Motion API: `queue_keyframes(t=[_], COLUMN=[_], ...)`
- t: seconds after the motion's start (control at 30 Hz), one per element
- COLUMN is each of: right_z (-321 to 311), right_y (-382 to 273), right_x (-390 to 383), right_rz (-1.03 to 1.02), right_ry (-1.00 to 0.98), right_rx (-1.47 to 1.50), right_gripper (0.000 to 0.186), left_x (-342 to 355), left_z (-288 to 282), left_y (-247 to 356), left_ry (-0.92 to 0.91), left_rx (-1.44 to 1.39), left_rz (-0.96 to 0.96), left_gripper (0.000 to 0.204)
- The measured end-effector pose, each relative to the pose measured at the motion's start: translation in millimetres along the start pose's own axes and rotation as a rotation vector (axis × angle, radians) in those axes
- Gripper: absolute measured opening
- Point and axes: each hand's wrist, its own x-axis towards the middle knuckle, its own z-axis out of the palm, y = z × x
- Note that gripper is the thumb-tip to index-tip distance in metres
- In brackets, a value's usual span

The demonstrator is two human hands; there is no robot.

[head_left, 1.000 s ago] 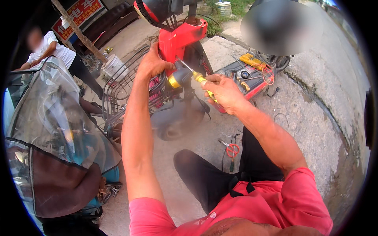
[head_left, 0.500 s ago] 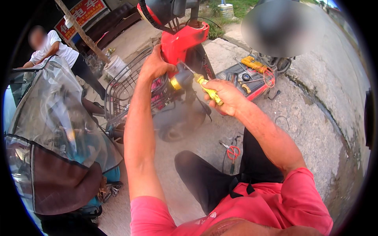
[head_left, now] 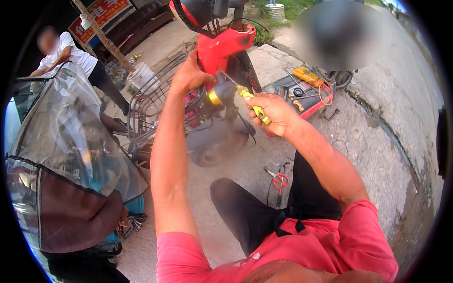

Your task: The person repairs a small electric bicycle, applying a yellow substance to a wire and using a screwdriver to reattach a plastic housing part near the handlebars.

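Screwdriver (head_left: 244,92) at the red panel (head_left: 214,54)

The left hand (head_left: 189,75) grips the red panel's left edge, seemingly to steady it; its fingertips are hidden behind. The screwdriver slants up to the panel's lower front, its tip hard to make out. The right hand's (head_left: 276,113) fingers wrap the yellow handle (head_left: 261,114), apparently for aim, covering part of it.

Outdoor roadside repair spot — scooter (head_left: 214,51) being worked on; tool tray (head_left: 312,111) on rough concrete (head_left: 325,137); red sign (head_left: 96,20) behind — grass (head_left: 295,10), road (head_left: 406,61) alongside.
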Motion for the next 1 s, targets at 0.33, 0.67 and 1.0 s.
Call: queue_keyframes(t=[0.33, 0.67, 1.0], right_z=[1.3, 7.1, 3.1], right_y=[-3.4, -5.1, -7.5], right_x=[-0.4, -4.6, 3.0], right_rz=[0.093, 0.079, 0.158], right_ry=[-0.016, -0.002, -0.097], right_rx=[0.079, 0.168, 0.265], right_gripper=[0.033, 0.022, 0.018], left_x=[3.9, 3.3, 6.1], left_z=[2.6, 2.8, 2.8], left_y=[-11.9, -6.0, -11.3], left_ry=[0.031, 0.003, -0.008], left_rx=[0.006, 0.010, -0.009], left_rz=[0.036, 0.005, 0.009], left_gripper=[0.112, 0.113, 0.113])
